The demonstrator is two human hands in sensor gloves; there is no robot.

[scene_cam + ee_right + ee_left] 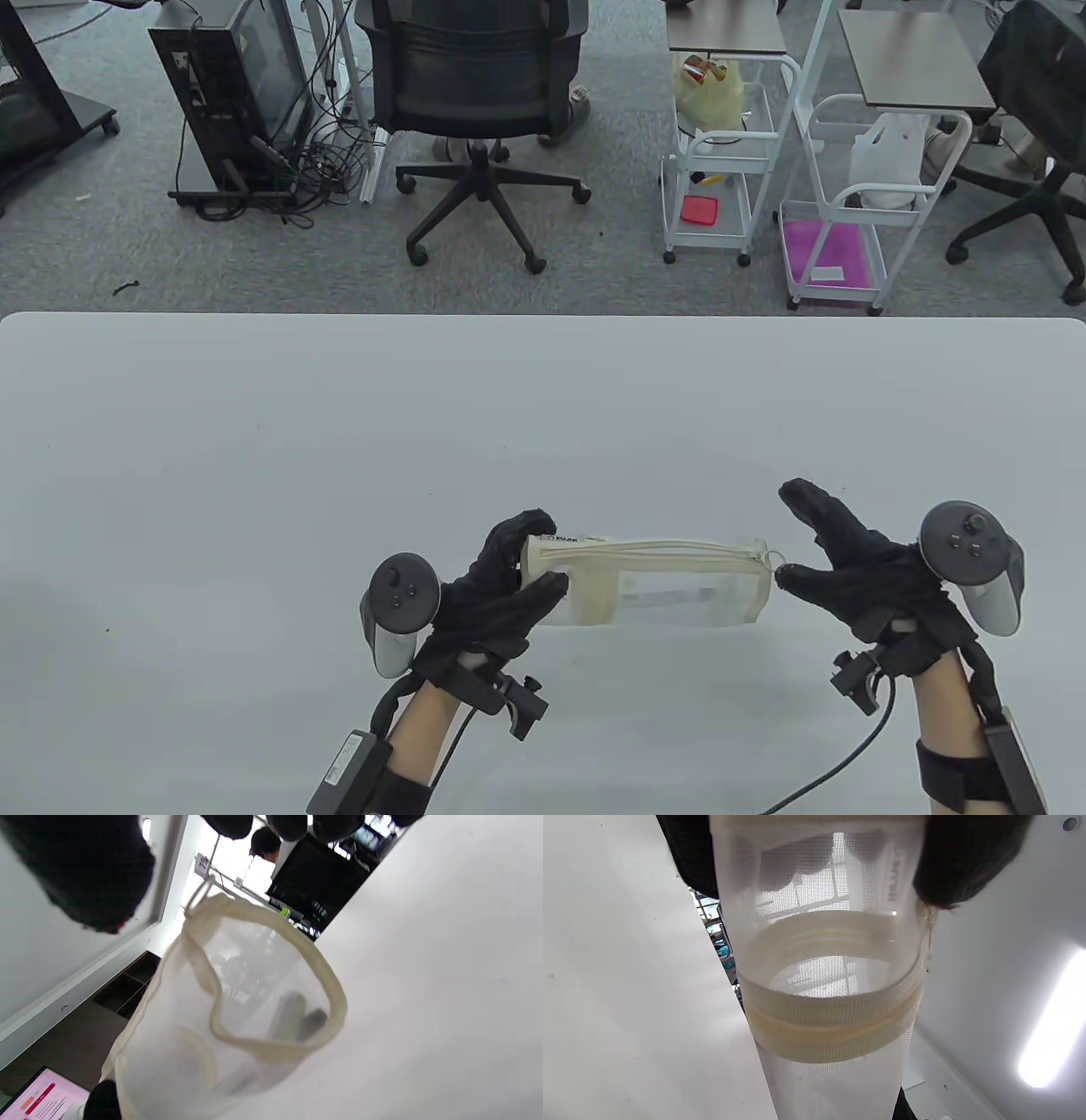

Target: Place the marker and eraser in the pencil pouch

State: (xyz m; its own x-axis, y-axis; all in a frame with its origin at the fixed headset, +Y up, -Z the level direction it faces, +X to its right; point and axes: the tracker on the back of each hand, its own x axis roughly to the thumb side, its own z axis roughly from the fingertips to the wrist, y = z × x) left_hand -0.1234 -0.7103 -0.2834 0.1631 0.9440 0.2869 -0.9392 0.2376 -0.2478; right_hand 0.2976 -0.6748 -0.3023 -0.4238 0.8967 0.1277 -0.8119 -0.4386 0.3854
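Note:
A cream mesh pencil pouch (670, 586) lies lengthwise between my hands, low over the white table (339, 441). My left hand (543, 556) grips its left end between thumb and fingers; the left wrist view shows the pouch (831, 1027) hanging from those fingers (963, 866). The zipper looks closed, its pull ring (768, 559) at the right end. My right hand (793, 535) is spread open beside that ring, with the thumb tip (785, 577) close to it. A grey marker (288, 1016) shows through the mesh (254, 984). I cannot make out the eraser.
Beyond the table's far edge stand an office chair (475, 93), a computer tower (229, 93) and two white carts (721, 153). The table runs wide to the left, right and far side of the hands.

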